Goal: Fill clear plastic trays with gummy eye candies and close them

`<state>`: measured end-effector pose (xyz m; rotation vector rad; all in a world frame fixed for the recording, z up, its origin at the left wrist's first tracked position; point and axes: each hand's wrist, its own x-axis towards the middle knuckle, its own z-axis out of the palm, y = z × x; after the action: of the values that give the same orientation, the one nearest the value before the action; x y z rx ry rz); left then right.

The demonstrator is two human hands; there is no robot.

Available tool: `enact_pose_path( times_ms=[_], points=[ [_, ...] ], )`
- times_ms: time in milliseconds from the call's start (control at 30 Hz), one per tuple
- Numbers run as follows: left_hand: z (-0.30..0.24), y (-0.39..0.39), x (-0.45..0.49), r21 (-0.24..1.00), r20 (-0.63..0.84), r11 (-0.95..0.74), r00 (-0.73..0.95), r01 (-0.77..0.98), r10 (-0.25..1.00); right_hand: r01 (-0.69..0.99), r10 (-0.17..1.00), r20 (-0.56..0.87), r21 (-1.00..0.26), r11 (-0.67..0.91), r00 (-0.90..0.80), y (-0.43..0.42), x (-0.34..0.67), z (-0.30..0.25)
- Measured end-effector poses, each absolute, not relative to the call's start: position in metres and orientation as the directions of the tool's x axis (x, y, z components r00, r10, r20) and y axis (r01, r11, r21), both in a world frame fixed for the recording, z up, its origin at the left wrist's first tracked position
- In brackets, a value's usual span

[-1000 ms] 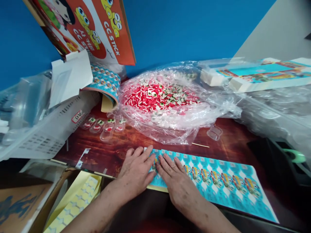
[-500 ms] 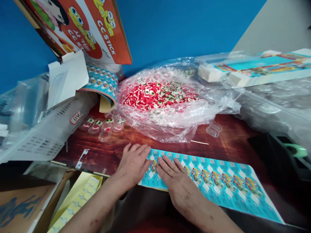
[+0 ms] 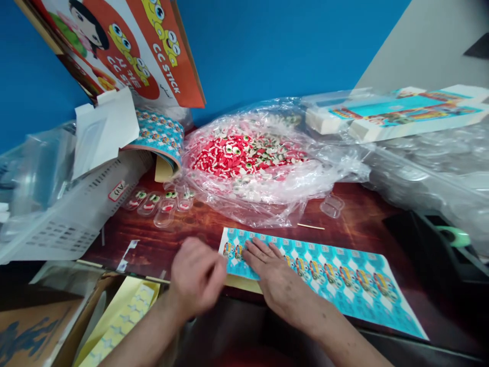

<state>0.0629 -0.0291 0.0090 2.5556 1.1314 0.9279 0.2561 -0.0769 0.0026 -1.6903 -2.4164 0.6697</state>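
A long blue sticker sheet (image 3: pixel 336 278) with rows of small cartoon labels lies along the near edge of the dark wooden table (image 3: pixel 183 232). My right hand (image 3: pixel 273 275) rests flat on the sheet's left part, fingers stretched out. My left hand (image 3: pixel 194 278) hovers just left of the sheet's corner, smeared by motion, its fingers curled under. Beyond them a clear plastic bag (image 3: pixel 260 163) holds a heap of red, white and green eyeball-shaped candies. Several small clear blister shells with candies (image 3: pixel 160 201) sit in a row at the left, and an empty shell (image 3: pixel 331 206) lies at the right.
An orange "CC STICK" display board (image 3: pixel 126 46) leans on the blue wall. A white basket (image 3: pixel 72 209) with papers stands left, a rolled sticker sheet (image 3: pixel 162 135) beside it. Flat printed boxes (image 3: pixel 397 114) lie on plastic wrap at the right. A yellow backing sheet (image 3: pixel 122 318) lies below left. A thin stick (image 3: pixel 310 226) lies by the bag.
My left hand has lifted off the sheet's left end and pulled back toward me, now blurred. The right hand stays flat on the sheet. The view shifted slightly.
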Motion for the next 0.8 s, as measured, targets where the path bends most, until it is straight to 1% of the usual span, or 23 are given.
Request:
enact_pose_path(
  times_ms=[33,100,167,200,267,367,433,500,567,633,700,733,800],
  points=[
    [0.007,-0.043,0.061,0.384,0.451,-0.765,0.618,0.517,0.644,0.863,0.912,-0.170,-0.424,0.274,-0.373,-0.076,0.256,0.005],
    [0.001,-0.065,0.060,0.334,0.364,-0.803,0.719,0.493,0.592,0.872,0.904,-0.212,-0.416,0.259,-0.370,-0.074,0.252,0.008],
    [-0.008,-0.076,0.061,0.270,0.304,-0.793,0.734,0.545,0.608,0.886,0.898,-0.240,-0.382,0.261,-0.368,-0.073,0.247,0.006],
    [-0.012,-0.078,0.062,0.241,0.299,-0.789,0.730,0.565,0.614,0.893,0.897,-0.243,-0.359,0.270,-0.369,-0.073,0.244,0.004],
    [-0.018,-0.078,0.064,0.198,0.327,-0.791,0.721,0.580,0.611,0.904,0.900,-0.229,-0.313,0.291,-0.370,-0.072,0.240,-0.003],
    [-0.022,-0.075,0.065,0.172,0.373,-0.797,0.711,0.579,0.597,0.919,0.915,-0.192,-0.255,0.302,-0.355,-0.069,0.238,-0.009],
    [-0.022,-0.075,0.065,0.178,0.390,-0.800,0.705,0.573,0.592,0.922,0.916,-0.188,-0.238,0.306,-0.353,-0.066,0.239,-0.008],
    [-0.018,-0.075,0.063,0.208,0.394,-0.800,0.700,0.564,0.596,0.920,0.909,-0.214,-0.248,0.303,-0.357,-0.065,0.240,-0.004],
    [-0.012,-0.076,0.059,0.284,0.384,-0.793,0.694,0.539,0.609,0.915,0.895,-0.256,-0.276,0.294,-0.365,-0.067,0.241,0.000],
    [-0.004,-0.076,0.057,0.389,0.384,-0.757,0.655,0.524,0.651,0.910,0.884,-0.283,-0.298,0.287,-0.372,-0.071,0.242,0.002],
    [0.003,-0.072,0.058,0.455,0.389,-0.709,0.596,0.539,0.702,0.906,0.886,-0.266,-0.301,0.298,-0.380,-0.076,0.242,0.000],
    [0.006,-0.068,0.060,0.462,0.385,-0.696,0.583,0.550,0.716,0.903,0.890,-0.245,-0.299,0.307,-0.384,-0.078,0.243,-0.002],
    [0.006,-0.058,0.069,0.430,0.353,-0.711,0.622,0.556,0.699,0.896,0.900,-0.188,-0.301,0.328,-0.393,-0.082,0.244,-0.010]
  ],
)
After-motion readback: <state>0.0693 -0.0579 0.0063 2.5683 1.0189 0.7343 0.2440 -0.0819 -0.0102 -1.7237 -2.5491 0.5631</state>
